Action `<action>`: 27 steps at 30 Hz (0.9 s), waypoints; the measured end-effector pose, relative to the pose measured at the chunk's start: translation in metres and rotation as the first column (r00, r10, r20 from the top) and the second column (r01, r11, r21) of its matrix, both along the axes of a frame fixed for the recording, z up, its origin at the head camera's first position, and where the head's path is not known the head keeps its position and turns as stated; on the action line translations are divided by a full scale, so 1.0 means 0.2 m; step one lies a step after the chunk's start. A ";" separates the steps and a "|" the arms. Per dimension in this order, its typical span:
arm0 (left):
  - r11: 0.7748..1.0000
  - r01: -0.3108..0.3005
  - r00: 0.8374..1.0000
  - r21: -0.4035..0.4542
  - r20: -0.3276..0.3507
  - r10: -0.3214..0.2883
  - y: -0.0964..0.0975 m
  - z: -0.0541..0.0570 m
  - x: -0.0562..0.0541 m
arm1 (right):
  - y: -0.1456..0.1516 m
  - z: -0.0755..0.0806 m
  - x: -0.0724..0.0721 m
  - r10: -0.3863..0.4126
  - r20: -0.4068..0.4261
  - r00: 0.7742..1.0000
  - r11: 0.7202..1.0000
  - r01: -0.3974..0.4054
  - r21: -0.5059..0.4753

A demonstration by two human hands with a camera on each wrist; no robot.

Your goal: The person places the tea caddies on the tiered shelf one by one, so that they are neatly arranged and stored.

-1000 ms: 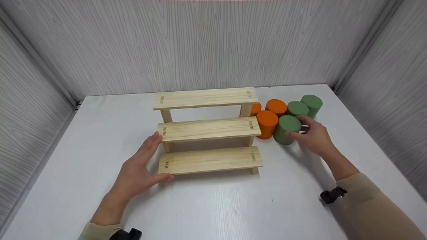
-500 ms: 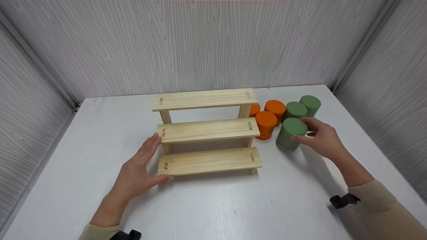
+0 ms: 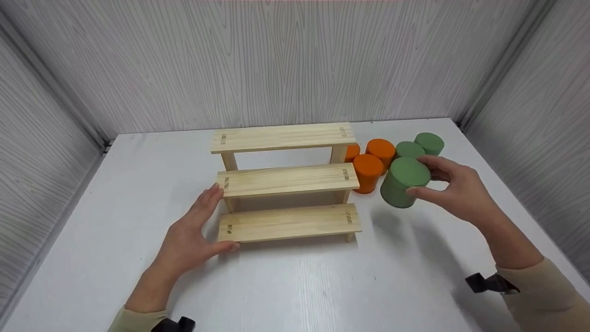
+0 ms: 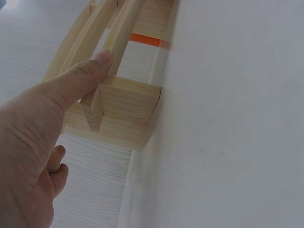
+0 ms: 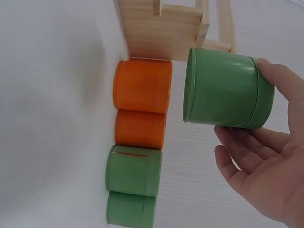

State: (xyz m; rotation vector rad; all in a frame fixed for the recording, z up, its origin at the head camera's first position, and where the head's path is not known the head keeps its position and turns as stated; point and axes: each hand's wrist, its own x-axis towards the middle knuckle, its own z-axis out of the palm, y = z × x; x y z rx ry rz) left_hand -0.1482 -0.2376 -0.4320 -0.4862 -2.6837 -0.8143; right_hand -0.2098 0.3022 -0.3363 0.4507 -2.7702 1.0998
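Note:
A three-tier wooden step shelf (image 3: 286, 177) stands mid-table. My left hand (image 3: 186, 237) is at its left end, thumb against the lowest tier's front edge and straight fingers touching the middle tier's end. In the left wrist view, the thumb (image 4: 80, 78) lies along the shelf's wood. My right hand (image 3: 461, 191) grips a green lidded canister (image 5: 221, 88) at its lid end, between thumb and fingers. The canister is tilted and raised off the table, with its shadow below. Behind it are two more green canisters (image 3: 429, 143) and several orange canisters (image 3: 368, 173), one partly hidden by the shelf.
The orange canisters stand close to the shelf's right end, with the green ones to their right. A white tabletop (image 3: 295, 286) spreads in front. Grey wood-patterned panels (image 3: 295, 60) enclose the table at the back and sides.
My right hand has drawn the green canister away from the group, towards me and to the right, and lifted it off the table. My left hand has stayed at the shelf.

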 end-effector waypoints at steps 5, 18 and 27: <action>1.000 0.005 1.000 0.004 -0.006 -0.005 0.00 0.00 0.00 | -0.06 0.06 0.05 0.036 -0.042 0.998 0.999 -0.037 -0.016; 1.000 0.020 0.999 0.006 -0.044 -0.020 -0.01 -0.02 0.00 | -0.25 0.15 0.12 0.190 -0.114 0.975 0.978 -0.198 -0.062; 1.000 0.027 0.999 0.017 -0.042 -0.026 -0.01 -0.02 -0.01 | -0.41 0.13 0.11 0.305 -0.147 0.941 0.938 -0.324 -0.125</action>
